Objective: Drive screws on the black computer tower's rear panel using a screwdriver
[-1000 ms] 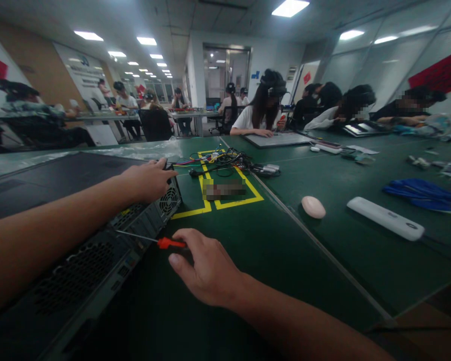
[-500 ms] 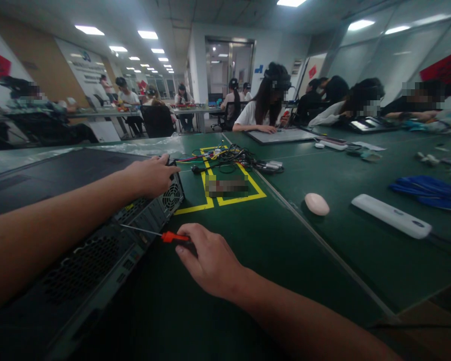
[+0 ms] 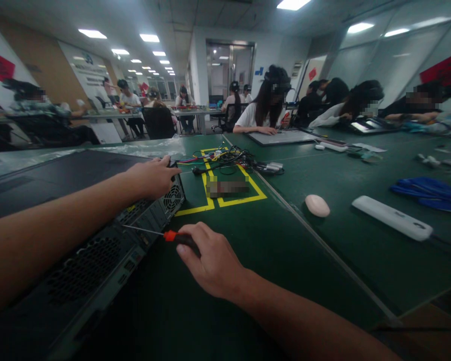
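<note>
A black desktop computer case point(image 3: 78, 173) lies at the left, its rear panel with vents and ports facing me. My left hand point(image 3: 152, 178) rests on the case's top near the far rear corner, fingers stretched toward the edge. In my right hand point(image 3: 210, 260), closed around the handle, is a screwdriver point(image 3: 171, 235) with a black grip and red collar. Its thin shaft points left, and the tip meets the rear panel around the middle; what lies right under the tip is too small to make out.
Beyond the case, a tangle of cables point(image 3: 236, 158) lies by yellow tape marks point(image 3: 244, 201) on the green table point(image 3: 285, 271). To the right are a pale pink mouse-shaped object point(image 3: 317, 205), a white power strip point(image 3: 393, 217) and blue straps point(image 3: 428, 191). Several people work opposite.
The screwdriver's handle has turned in my right hand: its red stripe no longer shows along the grip. The tip stays at the rear panel, and my left hand keeps its place.
</note>
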